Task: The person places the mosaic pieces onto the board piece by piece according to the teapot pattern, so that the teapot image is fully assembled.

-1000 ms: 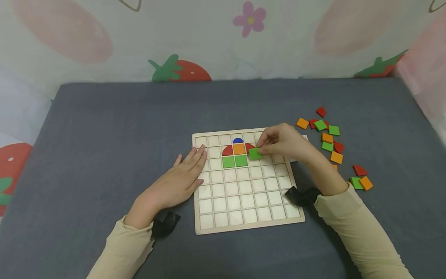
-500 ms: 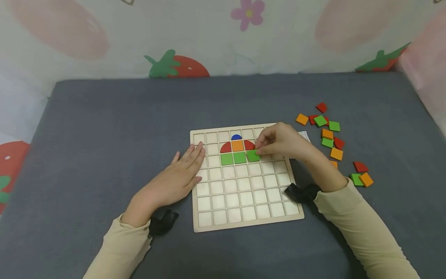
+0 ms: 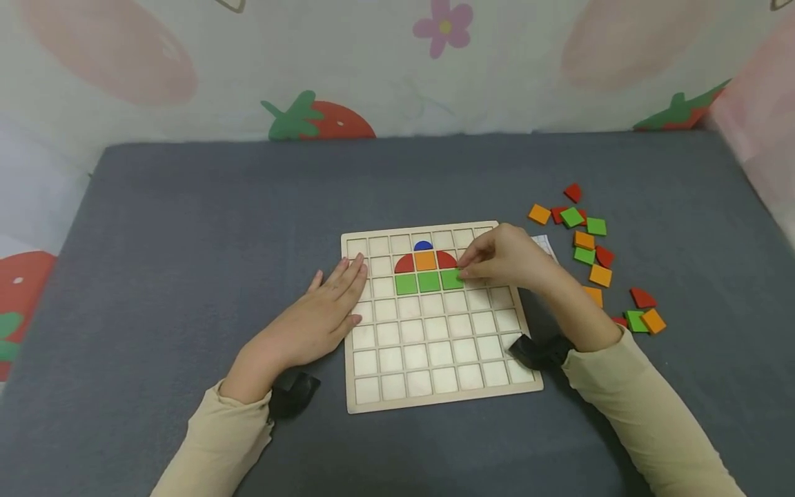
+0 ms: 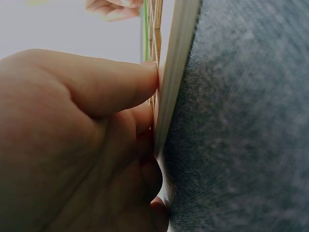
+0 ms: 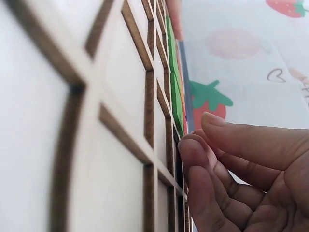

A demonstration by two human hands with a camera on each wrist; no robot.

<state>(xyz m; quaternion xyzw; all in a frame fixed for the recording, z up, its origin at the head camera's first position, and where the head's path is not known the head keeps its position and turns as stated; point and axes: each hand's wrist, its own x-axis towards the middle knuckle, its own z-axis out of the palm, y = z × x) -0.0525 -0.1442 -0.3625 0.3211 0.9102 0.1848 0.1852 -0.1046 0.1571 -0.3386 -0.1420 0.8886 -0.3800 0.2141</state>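
Observation:
My left hand (image 3: pixel 326 317) lies on the left edge of a pale wooden grid board (image 3: pixel 444 404), fingers extended. In the left wrist view the thumb (image 4: pixel 130 82) touches the board's rim. At the upper right of the board is my right hand (image 3: pixel 506 255), its fingertips at the right end of a green square tile (image 3: pixel 450 279) that sits in a cell. The right wrist view has its thumb and fingertips apart, with no tile seen between them. Two more green tiles (image 3: pixel 417 283) continue that row. Above are an orange square (image 3: pixel 425 260), two red quarter-round pieces (image 3: pixel 404 264) and a blue half-round piece (image 3: pixel 423 245).
Loose red, green and orange pieces (image 3: pixel 584 239) are scattered right of the board, some overlapping. A printed white card (image 3: pixel 545 245) shows partly behind the right hand. Dark grey cloth (image 3: pixel 217 207) covers the table. A patterned curtain (image 3: pixel 497 69) hangs behind it.
The right hand has lowered the third green tile from a tilted position over the board into its cell at the row's right end. The left hand has stayed on the board.

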